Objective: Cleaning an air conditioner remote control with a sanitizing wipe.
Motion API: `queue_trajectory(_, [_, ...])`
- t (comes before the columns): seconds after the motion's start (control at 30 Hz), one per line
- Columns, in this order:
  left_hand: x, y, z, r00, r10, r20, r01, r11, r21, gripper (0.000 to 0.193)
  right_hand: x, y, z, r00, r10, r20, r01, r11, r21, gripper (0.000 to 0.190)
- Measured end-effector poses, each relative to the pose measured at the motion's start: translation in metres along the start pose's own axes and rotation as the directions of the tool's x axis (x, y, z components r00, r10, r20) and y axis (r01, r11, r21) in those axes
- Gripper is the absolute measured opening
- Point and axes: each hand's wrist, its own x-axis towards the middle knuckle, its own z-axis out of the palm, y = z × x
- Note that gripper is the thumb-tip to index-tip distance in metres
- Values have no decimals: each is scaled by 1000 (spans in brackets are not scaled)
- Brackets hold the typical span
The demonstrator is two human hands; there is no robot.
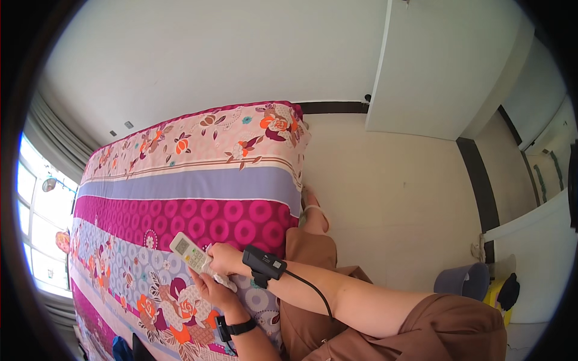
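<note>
Above the bed, a white air-conditioner remote control [193, 256] is tilted with its small grey screen and buttons facing up. My left hand [216, 292] holds it from the lower side, thumb and fingers along its edge. On the opposite edge, my right hand [228, 259] closes around the remote's near end. A crumpled white tissue or cloth [224, 281] shows between my two hands; which fingers grip it is hidden. A black device [264, 262] with a cable is strapped to my right wrist, and another black device [224, 328] sits on my left wrist.
Beneath my hands spreads a floral, striped bedspread [189, 182]. A pale tiled floor [384, 180] lies right of the bed, with a white door [433, 67] beyond. A blue-grey bin [460, 282] stands at lower right. Windows [43, 216] and a grey curtain [63, 126] are at left.
</note>
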Motion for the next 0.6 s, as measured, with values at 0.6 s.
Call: queue_trajectory(0.6, [0, -7, -7, 995, 58, 81, -64, 995, 72, 42, 5, 5, 5, 996, -59, -70, 61, 998, 25, 62])
